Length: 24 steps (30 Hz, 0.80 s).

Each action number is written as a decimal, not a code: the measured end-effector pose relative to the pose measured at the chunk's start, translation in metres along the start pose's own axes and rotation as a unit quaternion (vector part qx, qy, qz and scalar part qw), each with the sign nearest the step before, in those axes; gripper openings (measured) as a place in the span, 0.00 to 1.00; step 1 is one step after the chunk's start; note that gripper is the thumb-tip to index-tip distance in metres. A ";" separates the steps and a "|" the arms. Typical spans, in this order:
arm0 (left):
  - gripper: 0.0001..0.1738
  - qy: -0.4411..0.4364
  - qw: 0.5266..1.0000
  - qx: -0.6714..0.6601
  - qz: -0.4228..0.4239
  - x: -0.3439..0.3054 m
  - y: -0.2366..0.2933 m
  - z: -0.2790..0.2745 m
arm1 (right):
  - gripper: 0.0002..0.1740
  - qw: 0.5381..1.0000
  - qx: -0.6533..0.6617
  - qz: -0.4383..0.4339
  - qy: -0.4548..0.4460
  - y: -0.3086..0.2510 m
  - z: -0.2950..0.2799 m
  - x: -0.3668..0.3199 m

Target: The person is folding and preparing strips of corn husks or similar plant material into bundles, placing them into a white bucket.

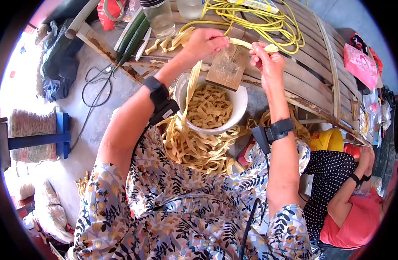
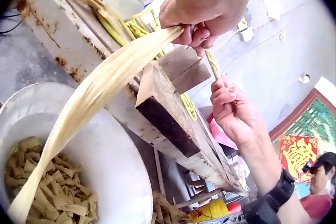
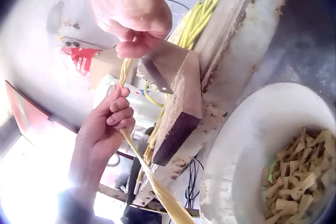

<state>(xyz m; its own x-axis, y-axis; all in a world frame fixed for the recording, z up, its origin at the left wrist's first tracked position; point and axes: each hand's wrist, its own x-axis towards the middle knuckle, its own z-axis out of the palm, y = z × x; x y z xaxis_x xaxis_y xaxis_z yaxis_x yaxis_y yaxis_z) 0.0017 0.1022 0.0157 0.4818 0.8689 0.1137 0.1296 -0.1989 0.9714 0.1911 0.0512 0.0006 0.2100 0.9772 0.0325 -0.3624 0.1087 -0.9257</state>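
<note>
A long pale yellow strip [image 1: 241, 42], flat and soft-looking, is stretched and twisted between both hands over the bench. My left hand [image 1: 205, 43] grips it partway along. From there its loose length [image 2: 97, 85] hangs down past the white bowl [image 1: 240, 106]. My right hand [image 1: 269, 64] pinches the strip near its other end, and a short tip sticks out beyond the fingers. Many short cut or knotted yellow pieces [image 1: 208, 107] lie in the bowl. Below the hands, a wooden block [image 1: 227, 67] juts over the bench edge, with a flat metal blade [image 3: 156, 74] standing at it.
More long strips [image 1: 199, 151] are heaped around the bowl's base. The slatted bench [image 1: 307, 73] carries a coiled yellow cord [image 1: 272, 26], a jar [image 1: 160, 19], cucumbers [image 1: 134, 37] and several knotted pieces [image 1: 165, 44]. Another person [image 1: 350, 208] sits at the right, near a yellow bucket [image 1: 331, 141].
</note>
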 end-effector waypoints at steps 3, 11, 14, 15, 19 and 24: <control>0.10 0.036 0.998 0.049 0.014 0.010 -0.008 0.002 | 0.08 1.000 0.008 -0.014 0.023 0.010 0.003 0.008; 0.11 0.064 0.993 0.089 0.033 0.020 -0.020 0.003 | 0.07 0.999 0.001 -0.026 0.035 0.016 0.001 0.016; 0.11 0.071 0.990 0.113 0.043 0.024 -0.030 0.005 | 0.07 0.999 -0.024 -0.025 0.036 0.024 -0.002 0.019; 0.11 0.080 0.988 0.124 0.049 0.024 -0.035 0.007 | 0.07 0.998 -0.036 -0.025 0.035 0.028 -0.003 0.019; 0.12 0.091 0.985 0.145 -0.026 0.010 -0.035 -0.001 | 0.09 0.992 -0.087 -0.020 0.086 0.034 -0.011 0.009; 0.20 -0.047 0.980 -0.152 -0.123 -0.030 -0.003 -0.004 | 0.14 0.984 -0.036 0.141 -0.098 -0.009 -0.007 -0.029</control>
<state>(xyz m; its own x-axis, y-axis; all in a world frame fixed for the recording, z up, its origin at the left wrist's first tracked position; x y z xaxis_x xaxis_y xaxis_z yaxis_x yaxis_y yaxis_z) -0.0167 0.0789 0.0103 0.5486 0.8248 -0.1372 -0.0060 0.1679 0.9858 0.1948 0.0202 0.0055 -0.0714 0.9837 -0.1648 -0.3147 -0.1790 -0.9322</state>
